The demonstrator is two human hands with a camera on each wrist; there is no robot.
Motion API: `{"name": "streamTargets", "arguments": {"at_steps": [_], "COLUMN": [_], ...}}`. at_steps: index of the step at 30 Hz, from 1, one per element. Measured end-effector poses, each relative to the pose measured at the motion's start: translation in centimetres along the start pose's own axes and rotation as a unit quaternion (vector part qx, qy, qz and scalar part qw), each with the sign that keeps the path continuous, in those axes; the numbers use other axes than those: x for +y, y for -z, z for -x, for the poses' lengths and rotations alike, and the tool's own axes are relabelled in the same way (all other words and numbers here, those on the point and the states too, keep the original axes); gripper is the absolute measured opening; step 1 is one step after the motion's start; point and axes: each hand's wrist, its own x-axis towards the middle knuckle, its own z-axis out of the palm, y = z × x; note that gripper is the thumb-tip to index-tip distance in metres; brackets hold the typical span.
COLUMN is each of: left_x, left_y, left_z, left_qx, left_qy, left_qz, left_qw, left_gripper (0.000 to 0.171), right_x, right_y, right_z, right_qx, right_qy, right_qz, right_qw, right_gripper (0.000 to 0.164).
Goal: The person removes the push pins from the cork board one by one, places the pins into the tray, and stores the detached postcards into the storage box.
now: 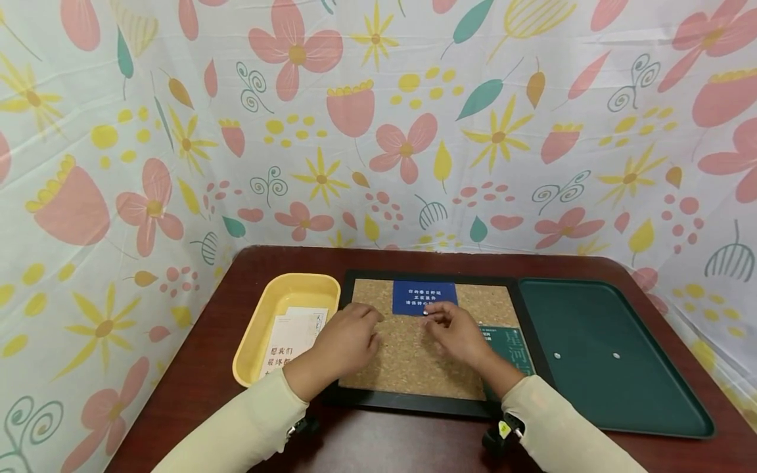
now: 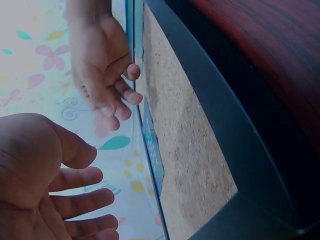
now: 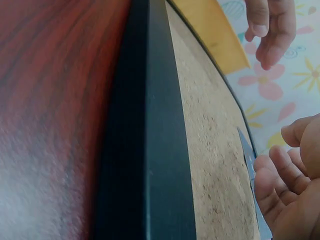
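A blue card point(image 1: 414, 292) with white writing lies against the upper middle of the black-framed cork board point(image 1: 402, 361). My right hand point(image 1: 458, 335) is at the card's lower right, its fingers loosely bent. A small shiny round thing point(image 1: 425, 313) shows by its fingertips at the card's lower edge; whether the fingers touch it I cannot tell. Over the board's left side hovers my left hand point(image 1: 349, 338), fingers relaxed and nothing held, as the left wrist view also shows. A dark green card point(image 1: 510, 348) lies on the board's lower right, partly hidden by the right forearm.
Left of the board stands a yellow tray point(image 1: 251, 335) holding white printed cards point(image 1: 290, 338). On the right lies a dark green tray point(image 1: 621, 401) with two small white round pieces point(image 1: 557, 355). A floral cloth point(image 1: 402, 197) hangs behind the reddish-brown table point(image 1: 195, 401).
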Motion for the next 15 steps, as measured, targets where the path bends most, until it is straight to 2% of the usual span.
{"name": "streamTargets", "arguments": {"at_steps": [5, 15], "left_x": [0.5, 1.1], "left_y": [-0.4, -1.0], "left_z": [-0.4, -1.4], "left_qx": [-0.027, -0.073], "left_qy": [0.001, -0.004], "left_qz": [0.008, 0.007], "left_qw": [0.9996, 0.9973], "left_gripper": [0.028, 0.031], "right_x": [0.1, 0.6], "right_y": [0.1, 0.3], "right_z": [-0.3, -1.3], "right_qx": [0.016, 0.024], "right_qy": [0.017, -0.004], "right_qz": [0.056, 0.141], "right_qw": [0.998, 0.990], "right_gripper": [0.028, 0.032]}}
